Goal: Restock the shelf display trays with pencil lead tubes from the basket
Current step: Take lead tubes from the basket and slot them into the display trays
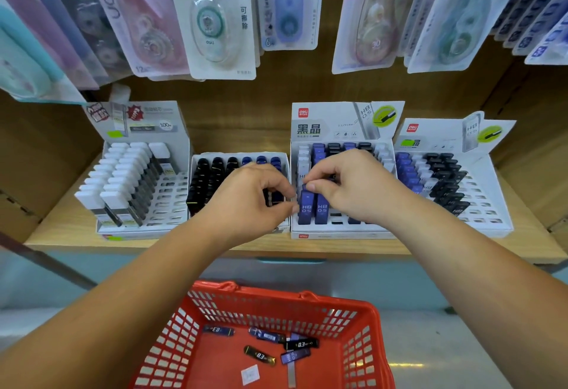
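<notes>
The wooden shelf (61, 230) faces you, with the red basket (378, 316) of loose tubes (261, 355) below, nearer your body. Your right hand (353, 183) pinches the top of an upright blue tube (306, 208) in the third tray (341, 231) from the left, directly beneath it. Your left hand (246, 198) curls alongside, its grip unclear.

left hand (255, 201) fingers curled | right hand (347, 183) pinching tube (306, 208) | forearms extended

bright, even light | soft blur | edges bowed by wide-angle
</notes>
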